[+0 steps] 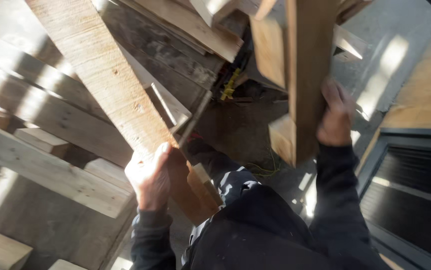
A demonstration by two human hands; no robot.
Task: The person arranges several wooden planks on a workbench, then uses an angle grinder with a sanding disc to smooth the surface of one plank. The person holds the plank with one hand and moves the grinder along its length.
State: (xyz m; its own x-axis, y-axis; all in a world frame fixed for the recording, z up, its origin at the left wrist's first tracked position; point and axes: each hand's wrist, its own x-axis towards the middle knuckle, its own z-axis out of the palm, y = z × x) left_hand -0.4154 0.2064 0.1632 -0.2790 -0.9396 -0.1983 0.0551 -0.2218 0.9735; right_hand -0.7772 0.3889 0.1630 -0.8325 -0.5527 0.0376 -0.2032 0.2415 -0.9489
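Head view: looking down over a dark jacket (270,230) at 2 hands working among loose timber.
Left hand (150,177): it is wrapping its fingers around the lower end of a long pale plank (103,75), thumb lying along the near edge, fingers pressed tight on the wood.
Long plank: it is slanting from the top left of the view down to the hand, its cut end sticking out just below the grip, and it is crossing over the other boards.
Right hand (334,117): it is clutching the right edge of an upright board (306,75), fingers curled over the wood.
Upright board: it is standing almost vertical, reaching from the top edge of the view down past the hand, with short blocks (281,137) fixed to its left side.
Wood pile (40,150): pallet slats and blocks are lying across the left half, partly in sun and partly in shade.
Ground (235,130): a dark patch is showing between the 2 held pieces, with something yellow (230,85) lying at its far edge; too blurred to tell what.
Right side: a dark metal frame (405,145) is sitting beside a flat sheet of board (428,90).
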